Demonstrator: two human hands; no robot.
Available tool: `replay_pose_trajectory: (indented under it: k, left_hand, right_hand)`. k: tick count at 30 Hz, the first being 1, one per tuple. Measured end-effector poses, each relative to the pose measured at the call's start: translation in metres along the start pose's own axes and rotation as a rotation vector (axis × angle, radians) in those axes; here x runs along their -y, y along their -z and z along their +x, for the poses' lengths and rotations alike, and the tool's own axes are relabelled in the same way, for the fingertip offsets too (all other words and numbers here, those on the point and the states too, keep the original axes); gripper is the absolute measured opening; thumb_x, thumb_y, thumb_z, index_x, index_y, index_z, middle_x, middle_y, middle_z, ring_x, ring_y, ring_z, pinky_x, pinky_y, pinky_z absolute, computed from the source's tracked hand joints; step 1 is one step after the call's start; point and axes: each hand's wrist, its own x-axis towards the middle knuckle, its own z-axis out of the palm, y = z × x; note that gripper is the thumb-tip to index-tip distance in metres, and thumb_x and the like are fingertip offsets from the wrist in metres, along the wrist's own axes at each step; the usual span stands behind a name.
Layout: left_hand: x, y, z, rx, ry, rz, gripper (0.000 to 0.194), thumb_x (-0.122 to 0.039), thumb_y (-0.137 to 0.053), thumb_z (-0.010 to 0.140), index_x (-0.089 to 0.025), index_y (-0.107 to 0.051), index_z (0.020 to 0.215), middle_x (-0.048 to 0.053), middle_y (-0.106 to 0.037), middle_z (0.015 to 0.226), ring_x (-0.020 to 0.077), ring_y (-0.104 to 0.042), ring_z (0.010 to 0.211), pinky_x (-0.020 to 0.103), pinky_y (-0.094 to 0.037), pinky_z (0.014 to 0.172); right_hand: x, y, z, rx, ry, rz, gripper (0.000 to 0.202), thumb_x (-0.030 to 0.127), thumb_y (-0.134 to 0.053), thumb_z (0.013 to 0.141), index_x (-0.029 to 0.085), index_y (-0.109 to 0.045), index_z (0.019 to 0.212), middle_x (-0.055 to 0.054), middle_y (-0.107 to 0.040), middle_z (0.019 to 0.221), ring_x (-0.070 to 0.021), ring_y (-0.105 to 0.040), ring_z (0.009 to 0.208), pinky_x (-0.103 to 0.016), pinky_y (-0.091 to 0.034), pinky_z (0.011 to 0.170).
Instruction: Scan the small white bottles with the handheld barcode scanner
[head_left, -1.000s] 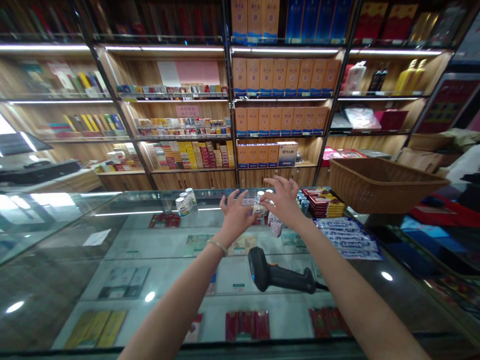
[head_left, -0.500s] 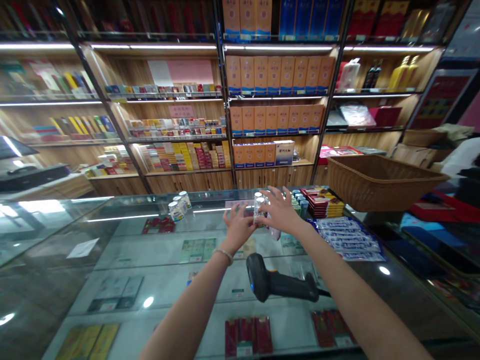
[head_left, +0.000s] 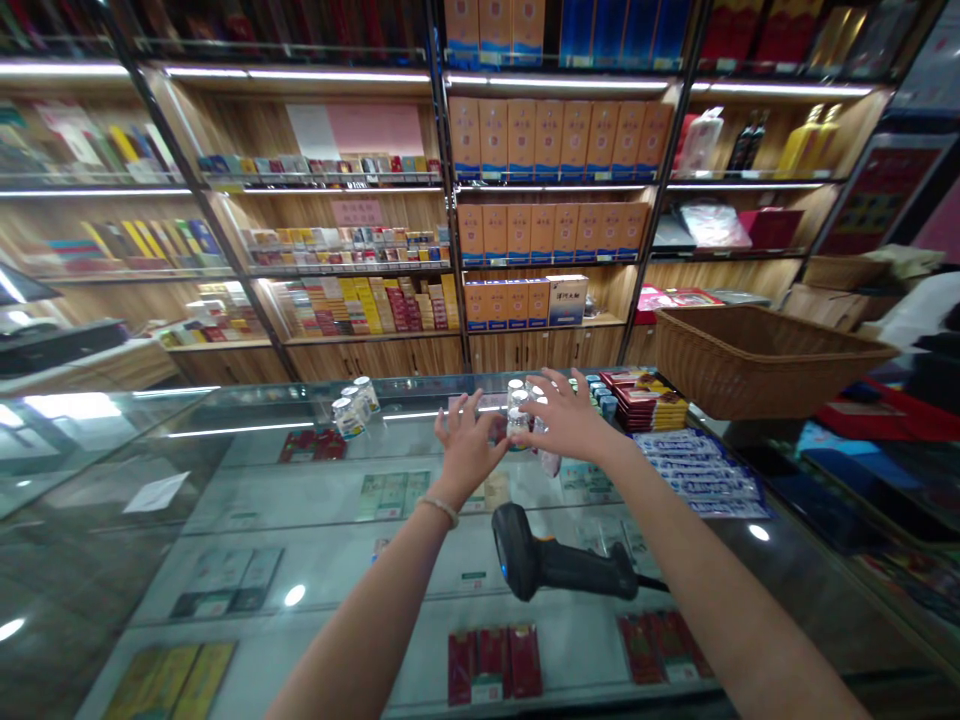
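Note:
A small cluster of white-lidded bottles (head_left: 517,424) stands on the glass counter between my two hands. My left hand (head_left: 469,445) is open, fingers spread, just left of the bottles, with nothing visible in it. My right hand (head_left: 574,422) lies along the cluster's right side, its fingers apart, thumb in front of the nearest bottle and partly covering others. Whether the thumb touches a bottle cannot be made out. Under this hand sits a small pinkish-white item (head_left: 550,463), partly hidden. Nearer to me, a black barcode scanner (head_left: 570,568) lies on the glass between my forearms.
Several similar white bottles (head_left: 349,414) stand farther left on the counter (head_left: 315,510). At right are stacked red-and-yellow packs (head_left: 645,402), blue-and-white packets (head_left: 697,470) and a wicker basket (head_left: 765,350). Shelves of boxes (head_left: 555,140) line the back wall.
My left hand has moved slightly left, away from the bottles, and more of them shows. My right hand has shifted a little to the right. The scanner stays in place.

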Motion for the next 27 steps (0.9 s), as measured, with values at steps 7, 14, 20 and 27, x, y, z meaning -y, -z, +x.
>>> replay_pose_trajectory:
  k: [7,14,20,27]
  left_hand:
    - [-0.004,0.003,0.0,0.055,-0.003,0.002,0.016,-0.043,-0.073,0.083,-0.027,-0.075,0.083,0.006,-0.05,0.154,0.0367,-0.034,0.147,0.065,-0.014,0.12]
    - [-0.011,-0.004,0.004,0.059,0.017,0.0,0.013,-0.037,-0.07,0.085,-0.027,-0.077,0.084,0.005,-0.051,0.154,0.036,-0.033,0.147,0.064,-0.013,0.12]
    - [-0.012,-0.009,0.004,0.043,0.016,-0.001,0.014,-0.038,-0.067,0.087,-0.026,-0.075,0.084,0.005,-0.052,0.154,0.035,-0.034,0.147,0.064,-0.016,0.118]
    - [-0.015,-0.009,0.006,0.055,0.028,-0.001,0.012,-0.035,-0.067,0.087,-0.026,-0.075,0.086,0.005,-0.053,0.153,0.0352,-0.034,0.146,0.063,-0.017,0.118]
  right_hand:
    - [0.004,0.002,-0.001,-0.016,0.038,-0.025,0.056,0.073,-0.05,0.091,0.031,-0.075,0.118,-0.009,-0.042,0.161,-0.0367,-0.024,0.152,-0.067,-0.005,0.122]
    - [0.003,0.0,-0.001,-0.029,0.013,-0.042,0.059,0.071,-0.041,0.096,0.03,-0.075,0.119,-0.009,-0.044,0.16,-0.036,-0.026,0.152,-0.067,-0.007,0.122]
    - [0.003,-0.001,0.0,-0.016,-0.004,-0.046,0.059,0.07,-0.039,0.097,0.029,-0.074,0.12,-0.009,-0.045,0.159,-0.0344,-0.031,0.15,-0.065,-0.004,0.123]
    - [0.004,-0.001,0.0,-0.014,-0.028,-0.037,0.058,0.069,-0.039,0.098,0.028,-0.074,0.121,-0.01,-0.043,0.16,-0.0354,-0.028,0.151,-0.067,-0.008,0.122]
